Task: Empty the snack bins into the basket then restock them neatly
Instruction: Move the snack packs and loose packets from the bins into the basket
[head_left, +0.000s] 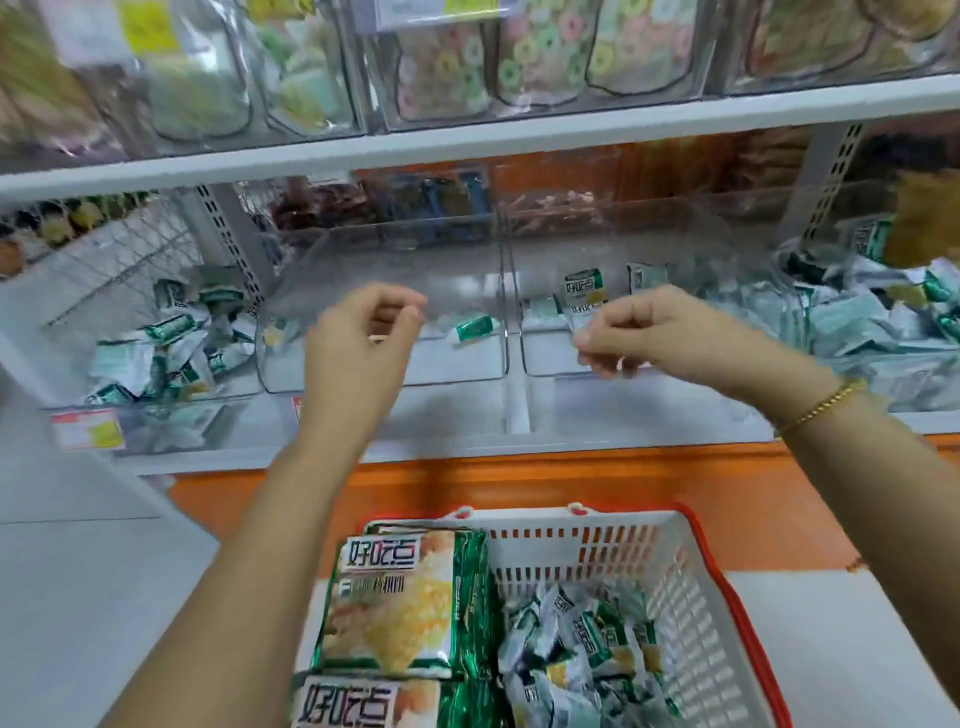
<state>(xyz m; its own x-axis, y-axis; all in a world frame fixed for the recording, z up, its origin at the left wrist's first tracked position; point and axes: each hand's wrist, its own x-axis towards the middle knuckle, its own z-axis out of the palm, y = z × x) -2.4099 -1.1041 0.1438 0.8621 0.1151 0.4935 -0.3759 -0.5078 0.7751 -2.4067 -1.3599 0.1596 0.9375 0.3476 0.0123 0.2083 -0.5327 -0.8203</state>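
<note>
Both hands are raised at the front of two clear bins on the shelf (467, 441). The left hand (363, 332) has its fingers curled with nothing visible in them. The right hand (639, 332) is curled at the lip of the right bin (550, 364); blur hides whether it grips anything. The left bin (384, 382) holds one green packet (475, 328), lying between the hands, just right of the left fingertips, long axis roughly left to right. A few packets (584, 291) stand in the right bin, just behind the right hand. The basket (675, 571), already part filled, sits below between the forearms. Emptying looks nearly done; each hand is nearest its own bin's leftovers.
</note>
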